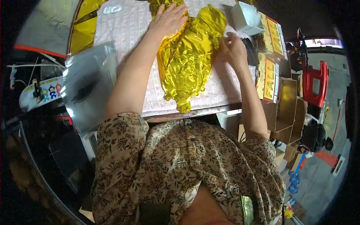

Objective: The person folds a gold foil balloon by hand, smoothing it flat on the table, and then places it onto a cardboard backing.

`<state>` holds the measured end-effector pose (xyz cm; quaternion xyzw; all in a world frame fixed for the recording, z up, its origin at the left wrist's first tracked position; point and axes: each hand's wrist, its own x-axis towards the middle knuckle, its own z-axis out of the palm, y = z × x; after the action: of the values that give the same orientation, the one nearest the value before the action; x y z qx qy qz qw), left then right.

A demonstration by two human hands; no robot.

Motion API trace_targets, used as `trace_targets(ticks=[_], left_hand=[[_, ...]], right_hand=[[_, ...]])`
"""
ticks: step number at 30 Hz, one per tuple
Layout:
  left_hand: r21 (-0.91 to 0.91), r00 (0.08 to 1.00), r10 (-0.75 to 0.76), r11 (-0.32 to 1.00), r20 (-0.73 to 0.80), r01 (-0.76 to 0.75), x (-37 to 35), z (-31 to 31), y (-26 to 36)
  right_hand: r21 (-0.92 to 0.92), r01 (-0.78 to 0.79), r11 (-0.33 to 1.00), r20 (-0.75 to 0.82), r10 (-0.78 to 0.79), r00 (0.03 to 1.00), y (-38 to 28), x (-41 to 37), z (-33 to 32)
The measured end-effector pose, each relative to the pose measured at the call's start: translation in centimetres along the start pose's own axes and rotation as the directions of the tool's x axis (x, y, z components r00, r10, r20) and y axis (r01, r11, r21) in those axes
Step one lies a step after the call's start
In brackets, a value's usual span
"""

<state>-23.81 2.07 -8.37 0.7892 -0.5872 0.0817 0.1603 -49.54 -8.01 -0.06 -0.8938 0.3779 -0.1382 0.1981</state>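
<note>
A shiny gold foil balloon [187,60], flat and wrinkled, lies on the cloth-covered table with its narrow end toward me. My left hand [170,19] rests on the upper left of the gold foil, fingers stretched out and lying flat. At the balloon's right edge is my right hand [235,48], its fingers curled together close to the foil. Whatever those fingers pinch, if anything, is too small to make out. More gold foil [83,33] lies along the table's left side, and some shows beyond my left hand.
A clear plastic sheet [90,82] hangs over the table's left edge. On the right are a white box [245,18], a dark item [250,51] and yellow printed boxes [268,78]. Open cardboard boxes [287,101] and a red plastic frame [315,84] stand farther right.
</note>
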Motion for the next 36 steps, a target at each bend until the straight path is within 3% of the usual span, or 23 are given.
trace_targets(ticks=[1, 3, 5, 9, 12, 14, 16, 17, 18, 19, 20, 21, 22, 23, 24, 25, 27, 28, 29, 32, 36], left_hand=[[0.004, 1.000, 0.000, 1.000, -0.009, 0.000, 0.0, 0.2, -0.1], [0.030, 1.000, 0.023, 0.999, -0.021, -0.022, 0.3, 0.2, -0.3], [-0.038, 0.998, -0.029, 0.999, 0.052, 0.031, 0.0, -0.7, 0.3], [-0.056, 0.998, -0.037, 0.998, 0.042, 0.039, -0.1, -1.2, 0.6], [-0.079, 0.997, -0.043, 0.996, 0.067, 0.048, 0.0, -1.4, 0.7], [-0.080, 0.997, -0.052, 0.995, 0.065, 0.057, 0.2, -1.5, 0.6], [-0.083, 0.996, -0.045, 0.995, 0.081, 0.052, -0.3, -2.0, 0.9], [-0.030, 0.996, -0.010, 0.999, 0.093, 0.013, -0.6, -2.9, 0.9], [0.022, 0.994, 0.025, 0.999, 0.105, -0.027, -0.9, -3.5, 0.7], [0.112, 0.982, 0.124, 0.984, 0.140, -0.140, -1.2, -3.1, 0.0], [-0.541, 0.987, 0.038, 0.839, 0.153, 0.051, -0.3, -1.9, -0.1], [-0.591, 0.988, 0.000, 0.801, 0.157, 0.094, 0.0, -0.7, -0.5], [-0.638, 0.986, -0.039, 0.758, 0.160, 0.134, 0.2, -0.6, -0.5], [-0.135, 0.994, -0.024, 0.990, 0.102, 0.038, -0.4, -2.4, 0.0], [-0.186, 0.999, 0.045, 0.982, 0.012, -0.042, -0.2, -1.7, -0.6], [-0.183, 0.999, 0.047, 0.982, 0.009, -0.045, -0.3, -1.6, -0.8], [-0.058, 0.999, 0.003, 0.998, 0.044, -0.001, -0.3, -1.0, -0.7], [-0.136, 0.998, 0.064, 0.988, -0.028, -0.067, -0.2, 0.4, -1.5], [-0.134, 0.997, 0.071, 0.988, -0.025, -0.074, -0.2, -0.1, -1.1], [-0.212, 0.995, 0.093, 0.972, -0.043, -0.100, -0.1, -0.6, -1.1], [-0.123, 0.985, 0.155, 0.979, -0.074, -0.163, 0.1, -0.8, -1.2]], right_hand=[[0.001, -0.007, 1.000, -0.009, 0.007, 1.000, 0.2, 1.1, 0.6], [-0.302, -0.131, 0.944, -0.061, 0.118, 0.991, -0.4, 2.7, 1.9], [-0.297, -0.151, 0.943, -0.114, 0.122, 0.986, -0.7, 3.2, 2.7], [-0.163, -0.176, 0.971, -0.174, 0.147, 0.974, -0.4, 4.2, 3.6], [-0.051, -0.096, 0.994, -0.177, 0.086, 0.981, -0.3, 4.9, 3.1], [0.141, -0.006, 0.990, -0.190, 0.033, 0.981, -3.0, 4.2, 1.9], [0.390, 0.212, 0.896, -0.263, -0.112, 0.958, -5.7, 3.4, 2.5], [0.352, 0.345, 0.870, -0.327, -0.232, 0.916, -8.0, 2.3, 2.5], [0.725, 0.239, 0.646, -0.086, -0.259, 0.962, -9.0, 1.6, 2.8], [0.850, 0.186, 0.493, 0.047, -0.422, 0.906, -10.3, 0.6, 2.0], [0.896, 0.164, 0.412, 0.015, -0.398, 0.917, -10.4, -0.3, 1.7], [0.935, 0.141, 0.326, -0.011, -0.372, 0.928, -10.0, -0.8, 1.3], [0.882, 0.237, 0.406, -0.126, -0.281, 0.951, -7.8, 0.4, 1.9], [0.813, 0.313, 0.491, -0.248, -0.195, 0.949, -4.8, 1.5, 2.7], [0.595, 0.328, 0.734, -0.216, -0.247, 0.945, -2.7, 1.6, 2.6], [0.379, 0.124, 0.917, -0.067, -0.106, 0.992, 0.5, 2.5, 5.0], [0.176, 0.140, 0.974, -0.002, -0.142, 0.990, -2.0, 0.3, 4.7], [0.150, 0.278, 0.949, -0.119, -0.262, 0.958, -1.3, 0.3, 7.1], [0.091, 0.308, 0.947, -0.077, -0.302, 0.950, -2.3, 0.4, 7.4], [0.034, 0.310, 0.950, -0.078, -0.307, 0.949, -4.7, 0.1, 9.0], [-0.165, 0.373, 0.913, -0.075, -0.389, 0.918, -5.6, -0.3, 9.6]])
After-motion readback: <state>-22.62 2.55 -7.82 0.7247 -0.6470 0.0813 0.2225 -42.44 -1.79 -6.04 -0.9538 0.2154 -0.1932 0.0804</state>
